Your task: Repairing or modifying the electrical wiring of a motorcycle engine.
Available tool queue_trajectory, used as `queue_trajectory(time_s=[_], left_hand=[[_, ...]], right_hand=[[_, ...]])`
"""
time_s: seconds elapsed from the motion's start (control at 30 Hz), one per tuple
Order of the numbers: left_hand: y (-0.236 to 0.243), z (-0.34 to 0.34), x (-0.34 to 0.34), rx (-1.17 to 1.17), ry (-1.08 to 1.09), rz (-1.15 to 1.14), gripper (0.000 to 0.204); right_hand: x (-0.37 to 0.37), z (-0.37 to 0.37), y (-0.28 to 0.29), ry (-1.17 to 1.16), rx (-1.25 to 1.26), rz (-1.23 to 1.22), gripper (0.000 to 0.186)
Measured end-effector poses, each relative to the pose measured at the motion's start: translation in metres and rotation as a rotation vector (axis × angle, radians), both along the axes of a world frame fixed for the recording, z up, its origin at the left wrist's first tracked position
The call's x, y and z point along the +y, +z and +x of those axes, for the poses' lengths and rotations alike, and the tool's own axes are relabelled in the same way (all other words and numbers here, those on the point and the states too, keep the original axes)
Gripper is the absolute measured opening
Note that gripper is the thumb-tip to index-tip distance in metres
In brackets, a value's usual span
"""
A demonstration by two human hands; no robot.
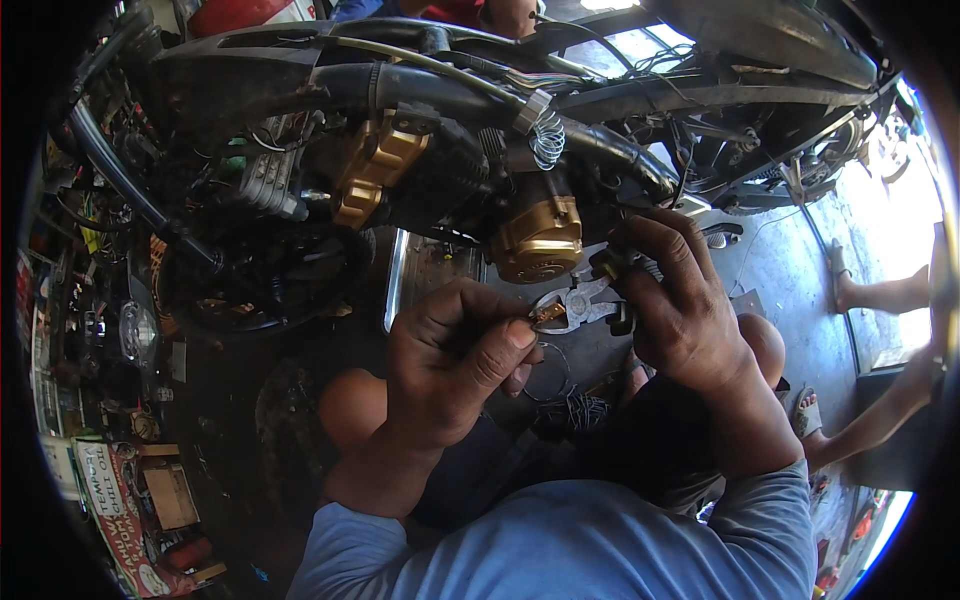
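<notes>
My right hand (675,300) is closed round the handles of a pair of pliers (577,305), whose metal head points left. At the jaws sits a small brass-coloured piece (547,313). My left hand (460,360) pinches at that same small piece, thumb and forefinger pressed together; its exact kind is too small to tell. Just beyond the hands is a motorcycle (470,90) with its body panels off. The nearest part of it is a round gold engine cover (540,240). A gold engine part (380,170) shows farther left.
A metal tray (398,285) lies on the floor under the engine. A coiled spring (547,138) hangs by the frame tube. Tools and parts crowd the left side, near a cardboard box (170,495). Another person's legs (890,290) stand at the right.
</notes>
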State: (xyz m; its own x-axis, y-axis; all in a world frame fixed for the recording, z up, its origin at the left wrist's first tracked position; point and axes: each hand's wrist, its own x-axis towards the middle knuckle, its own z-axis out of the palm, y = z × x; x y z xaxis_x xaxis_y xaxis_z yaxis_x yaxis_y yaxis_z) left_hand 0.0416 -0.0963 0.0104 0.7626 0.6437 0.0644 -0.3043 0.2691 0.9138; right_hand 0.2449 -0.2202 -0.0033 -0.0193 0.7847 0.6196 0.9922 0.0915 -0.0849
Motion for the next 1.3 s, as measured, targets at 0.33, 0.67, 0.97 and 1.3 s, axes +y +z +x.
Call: queue_trajectory(time_s=[0.33, 0.67, 0.97, 1.3], left_hand=[[-0.01, 0.0, -0.001, -0.119, 0.032, 0.166, 0.011], [-0.009, 0.002, -0.003, -0.098, 0.078, 0.228, 0.015], [-0.007, 0.0, -0.003, -0.078, 0.076, 0.227, 0.015], [-0.01, -0.001, 0.0, -0.128, 0.015, 0.17, 0.01]], right_hand=[[0.003, -0.003, 0.004, 0.017, 0.018, 0.054, 0.033], [0.003, -0.003, 0.005, -0.027, -0.008, 0.096, 0.026], [0.001, -0.002, 0.004, -0.033, -0.024, 0.085, 0.029], [0.003, 0.004, 0.006, 0.015, -0.033, 0.058, 0.032]])
